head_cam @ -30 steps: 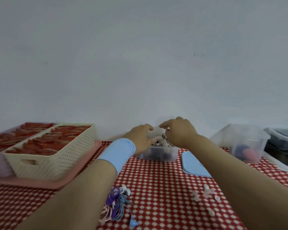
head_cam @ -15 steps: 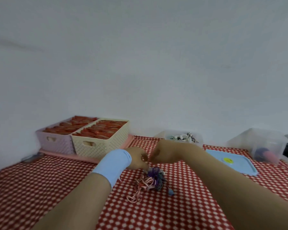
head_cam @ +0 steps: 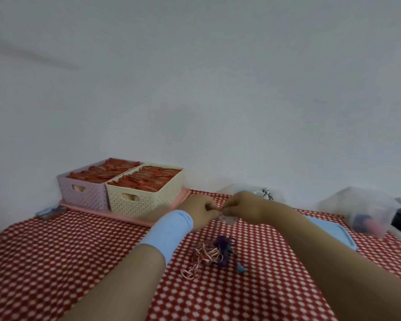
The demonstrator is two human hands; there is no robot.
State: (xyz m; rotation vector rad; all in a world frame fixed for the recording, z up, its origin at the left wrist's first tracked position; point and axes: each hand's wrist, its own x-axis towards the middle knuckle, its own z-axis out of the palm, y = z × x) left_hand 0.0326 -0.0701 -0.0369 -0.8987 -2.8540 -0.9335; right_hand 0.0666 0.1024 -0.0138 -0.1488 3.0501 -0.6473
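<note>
My left hand [head_cam: 200, 208], with a light blue wristband, and my right hand [head_cam: 243, 205] meet above the red checked tablecloth [head_cam: 79, 262]. Together they pinch a small clear whitish piece [head_cam: 227, 218] between their fingertips; it is blurred and I cannot tell what it is. Below the hands a tangle of pink, purple and blue cords [head_cam: 212, 253] lies on the cloth. Behind my right hand stands a clear box [head_cam: 266, 193] holding black and white items.
At the back left, a lilac basket [head_cam: 83, 191] and a cream basket [head_cam: 146, 193] filled with red packets sit on a pink tray [head_cam: 125, 216]. A blue lid [head_cam: 329, 228] lies at right, beside a clear container [head_cam: 361, 209]. A white wall rises behind.
My hands left the clear box at the back and came together nearer to me, lifting slightly with the small piece. The view swung left, so the baskets show more fully.
</note>
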